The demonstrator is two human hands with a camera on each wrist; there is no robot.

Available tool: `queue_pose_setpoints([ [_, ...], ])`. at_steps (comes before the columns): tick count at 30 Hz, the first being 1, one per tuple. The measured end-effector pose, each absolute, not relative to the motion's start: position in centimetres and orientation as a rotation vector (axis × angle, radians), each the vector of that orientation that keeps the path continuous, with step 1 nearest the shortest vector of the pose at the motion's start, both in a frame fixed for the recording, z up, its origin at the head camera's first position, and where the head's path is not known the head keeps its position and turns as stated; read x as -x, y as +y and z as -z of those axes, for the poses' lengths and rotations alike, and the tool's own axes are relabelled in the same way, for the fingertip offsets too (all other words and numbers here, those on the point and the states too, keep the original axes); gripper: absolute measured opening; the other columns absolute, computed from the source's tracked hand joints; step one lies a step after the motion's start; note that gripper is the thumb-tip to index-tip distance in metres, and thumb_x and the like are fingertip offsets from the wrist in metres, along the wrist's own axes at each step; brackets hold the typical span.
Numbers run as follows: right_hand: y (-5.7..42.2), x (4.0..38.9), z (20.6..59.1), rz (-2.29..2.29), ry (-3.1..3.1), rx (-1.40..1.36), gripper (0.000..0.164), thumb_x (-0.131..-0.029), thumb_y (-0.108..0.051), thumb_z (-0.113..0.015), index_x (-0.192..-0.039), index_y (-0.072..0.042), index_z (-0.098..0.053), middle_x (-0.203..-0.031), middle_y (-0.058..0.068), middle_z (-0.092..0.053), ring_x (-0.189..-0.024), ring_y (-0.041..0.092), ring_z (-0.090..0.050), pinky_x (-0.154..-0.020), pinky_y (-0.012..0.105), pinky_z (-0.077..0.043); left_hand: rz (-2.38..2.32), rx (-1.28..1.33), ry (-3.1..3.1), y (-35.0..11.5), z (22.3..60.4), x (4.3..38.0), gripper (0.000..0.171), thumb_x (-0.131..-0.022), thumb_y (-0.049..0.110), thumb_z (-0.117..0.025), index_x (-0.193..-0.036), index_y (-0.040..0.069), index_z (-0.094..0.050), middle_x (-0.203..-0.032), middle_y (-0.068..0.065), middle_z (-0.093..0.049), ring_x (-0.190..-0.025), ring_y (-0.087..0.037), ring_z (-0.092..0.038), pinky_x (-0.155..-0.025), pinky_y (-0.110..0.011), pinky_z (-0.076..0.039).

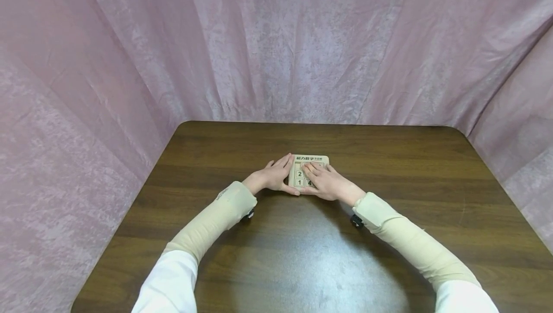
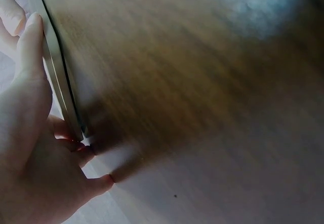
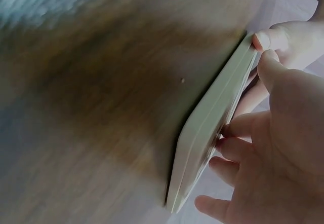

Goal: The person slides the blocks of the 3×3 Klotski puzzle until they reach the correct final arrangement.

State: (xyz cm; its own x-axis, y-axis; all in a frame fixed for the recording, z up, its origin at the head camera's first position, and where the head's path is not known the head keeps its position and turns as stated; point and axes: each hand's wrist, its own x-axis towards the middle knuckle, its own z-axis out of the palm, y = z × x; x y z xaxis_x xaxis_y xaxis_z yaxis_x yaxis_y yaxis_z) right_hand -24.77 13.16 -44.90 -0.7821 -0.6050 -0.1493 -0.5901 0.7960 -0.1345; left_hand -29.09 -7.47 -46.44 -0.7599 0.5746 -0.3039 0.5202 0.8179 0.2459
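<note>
On the board [image 1: 304,178], only head view makes numerals [image 1: 300,174] legible; left fingers [image 1: 284,162] and right fingers [image 1: 318,171] rest extended.

Pale number board [image 1: 298,169] flat on brown wood surface [image 1: 389,159], nearer far edge than near; 2, 1 and 4 legible. Left hand [image 1: 274,177]: fingers along board's left edge, thumb at near edge. Right hand [image 1: 326,182]: partly covers board from right, fingers on its face. Cream forearm covers [image 1: 211,226]; white sleeves [image 1: 170,279]. Pink curtain [image 1: 294,54] beyond far edge.
</note>
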Motion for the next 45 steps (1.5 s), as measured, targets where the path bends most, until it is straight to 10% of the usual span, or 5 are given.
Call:
queue_pose_setpoints([
  [45,14.4,24.5,45.3,0.162,2.824,0.903,0.079,-0.098,-0.056,-0.040,-0.153,-0.002,-0.023,-0.158,0.018,-0.026,-0.148,0.035,-0.020,-0.112,0.064,-0.022,-0.211,-0.841,2.643,-7.6,46.6,29.1,0.122,-0.079,0.071,-0.059,-0.154,0.004,0.009,-0.163,-0.015,0.006,-0.152,-0.025,0.000,-0.119,-0.055,-0.014],
])
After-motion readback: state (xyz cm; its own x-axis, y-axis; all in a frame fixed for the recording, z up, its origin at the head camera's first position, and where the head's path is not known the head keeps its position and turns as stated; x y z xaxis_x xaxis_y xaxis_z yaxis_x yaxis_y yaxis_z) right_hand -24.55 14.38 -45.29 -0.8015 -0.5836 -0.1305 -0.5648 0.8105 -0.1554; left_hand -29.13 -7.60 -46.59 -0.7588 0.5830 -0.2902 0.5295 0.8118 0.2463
